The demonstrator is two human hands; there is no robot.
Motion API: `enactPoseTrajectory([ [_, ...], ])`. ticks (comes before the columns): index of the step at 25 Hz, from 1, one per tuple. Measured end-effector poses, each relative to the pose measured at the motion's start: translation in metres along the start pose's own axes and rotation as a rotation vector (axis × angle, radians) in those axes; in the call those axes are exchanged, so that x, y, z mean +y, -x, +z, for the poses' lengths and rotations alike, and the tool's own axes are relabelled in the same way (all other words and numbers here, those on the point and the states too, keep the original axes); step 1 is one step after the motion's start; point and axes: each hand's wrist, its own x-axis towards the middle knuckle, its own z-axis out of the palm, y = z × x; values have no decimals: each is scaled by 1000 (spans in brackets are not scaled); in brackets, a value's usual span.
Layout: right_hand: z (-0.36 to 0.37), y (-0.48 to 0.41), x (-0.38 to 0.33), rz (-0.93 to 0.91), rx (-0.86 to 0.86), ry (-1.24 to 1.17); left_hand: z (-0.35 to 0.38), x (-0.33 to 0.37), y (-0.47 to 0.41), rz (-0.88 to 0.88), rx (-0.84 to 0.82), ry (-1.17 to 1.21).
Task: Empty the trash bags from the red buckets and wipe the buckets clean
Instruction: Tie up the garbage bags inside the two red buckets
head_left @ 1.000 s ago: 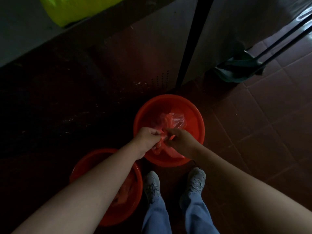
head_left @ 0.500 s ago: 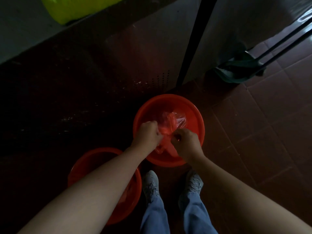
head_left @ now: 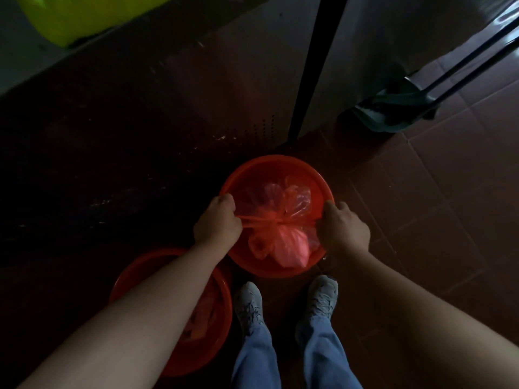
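A red bucket (head_left: 254, 172) stands on the floor in front of my feet, with a thin red trash bag (head_left: 280, 237) inside it. My left hand (head_left: 217, 224) grips one twisted end of the bag at the bucket's left rim. My right hand (head_left: 342, 230) grips the other end at the right rim. The two ends are stretched taut across the bag and meet at a knot in the middle. A second red bucket (head_left: 216, 318) sits lower left, mostly behind my left forearm, with a red bag inside.
A dark cabinet front (head_left: 140, 136) rises just behind the buckets. A dustpan (head_left: 390, 108) with long handles leans at the upper right. Brown floor tiles (head_left: 435, 206) spread to the right. A yellow-green thing (head_left: 84, 15) lies on the counter at the upper left.
My hands were close together over the middle of the bag. They have moved apart to the bucket's left and right rims, pulling the bag's ends taut.
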Motion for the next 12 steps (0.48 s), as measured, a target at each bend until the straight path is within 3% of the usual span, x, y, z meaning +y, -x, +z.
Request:
enactPoseTrajectory([
  [4, -3, -13, 15, 21, 15, -45, 0, -8, -10, -115, -64, 94],
  [9, 5, -10, 32, -94, 22, -56, 5, -26, -15, -49, -76, 94],
  [12, 5, -11, 25, -1, -2, -294, 7, -29, -12, -47, -60, 177],
])
